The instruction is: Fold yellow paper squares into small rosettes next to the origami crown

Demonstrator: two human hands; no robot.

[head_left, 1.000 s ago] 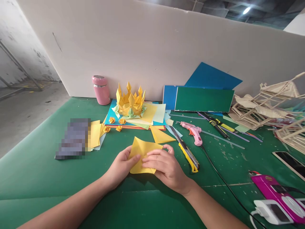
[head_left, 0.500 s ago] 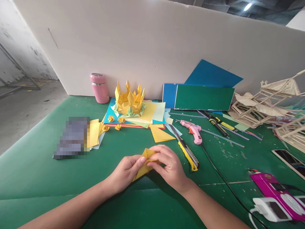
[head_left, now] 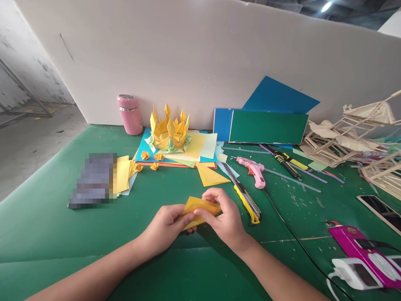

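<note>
A folded piece of yellow paper [head_left: 200, 205] is held between both hands above the green table. My left hand [head_left: 167, 225] pinches its left side, thumb on the near face and fingers beneath. My right hand [head_left: 224, 215] grips the right part, with the thumb on the near layer and the index finger bent over the far edge. The paper's layers stand slightly apart along the top. Just beyond lies a yellow paper triangle [head_left: 211, 174]. A yellow utility knife [head_left: 246, 200] rests right of my right hand.
A yellow paper crown [head_left: 169, 133] with small paper roses [head_left: 154, 166] stands behind. On the right are a pink glue gun [head_left: 253, 169] with its trailing cord, a magenta device [head_left: 360, 246] and a wooden stick model [head_left: 341, 138]. A pink flask [head_left: 130, 117] stands back left.
The paper has turned in my hands, and its top edge now spreads into an opening toward the right. My right fingers have lifted and shifted right along it.
</note>
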